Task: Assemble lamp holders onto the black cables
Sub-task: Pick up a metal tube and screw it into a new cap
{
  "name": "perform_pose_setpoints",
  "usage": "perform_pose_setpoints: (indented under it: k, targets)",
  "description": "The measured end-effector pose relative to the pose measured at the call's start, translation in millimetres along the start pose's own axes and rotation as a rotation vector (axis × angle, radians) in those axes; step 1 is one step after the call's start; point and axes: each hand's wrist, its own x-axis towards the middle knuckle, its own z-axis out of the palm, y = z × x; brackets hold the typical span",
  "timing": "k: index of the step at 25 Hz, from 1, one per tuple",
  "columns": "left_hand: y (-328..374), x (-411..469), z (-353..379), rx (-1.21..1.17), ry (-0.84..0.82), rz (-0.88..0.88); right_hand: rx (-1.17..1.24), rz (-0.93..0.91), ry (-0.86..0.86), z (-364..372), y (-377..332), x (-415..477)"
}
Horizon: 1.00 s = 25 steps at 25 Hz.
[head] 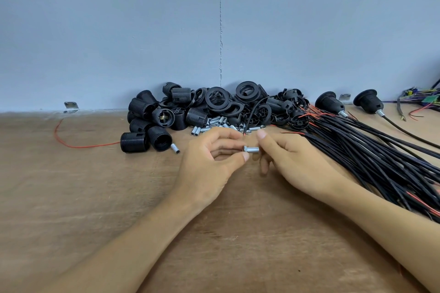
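Your left hand (209, 157) pinches the metal tube (251, 149) by its flanged end, your right hand (292, 159) curls at the other end, grip unclear; hold it level and thread the black cable (251, 113) arching just behind squarely through.

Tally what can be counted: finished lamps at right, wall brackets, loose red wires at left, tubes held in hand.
Finished lamps: 2
Brackets: 2
Red wire: 1
Held tube: 1
Total: 6
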Motion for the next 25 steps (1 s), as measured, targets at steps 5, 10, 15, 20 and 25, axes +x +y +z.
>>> perform_pose_setpoints:
  k: [5,10,15,20,25]
  targets:
    - [-1.2,0.1,-0.7,0.017,0.014,0.017,0.083,0.03,-0.049,-1.3,-0.3,-0.8]
    - [-0.4,-0.1,-1.3,0.051,0.011,0.032,0.059,0.077,-0.063,-2.4,-0.4,0.0]
    - [-0.3,-0.2,-0.6,0.073,0.009,0.037,0.079,0.072,-0.092,-1.7,-1.6,0.0]
    - [-1.2,-0.7,-1.5,0.111,0.017,0.047,0.199,0.086,-0.122,-4.9,-1.4,0.0]
    - [4.0,-2.2,-1.8,0.178,-0.015,0.067,0.183,0.091,-0.061,-1.7,3.7,2.5]
